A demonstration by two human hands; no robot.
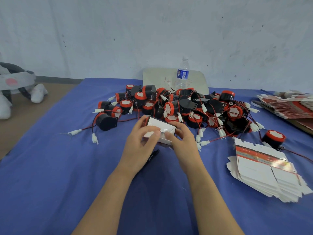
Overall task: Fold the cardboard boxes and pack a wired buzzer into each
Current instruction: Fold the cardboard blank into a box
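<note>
Here the table carries a far heap of wired buzzers and a near-right stack of flat boxes, within reach; at centre, left hand and right hand pinch a half-folded box, seemingly closing its flap.

Little could be read. On the pale board at the back of the table stood red handwritten strokes, the leftmost resembling a 4 (the rest sat behind the water bottle and could not be made out). The bottle's blue label carried a barcode and lettering too small to read. The red bands on the stack of flat box blanks bore fine print, equally illegible
</note>
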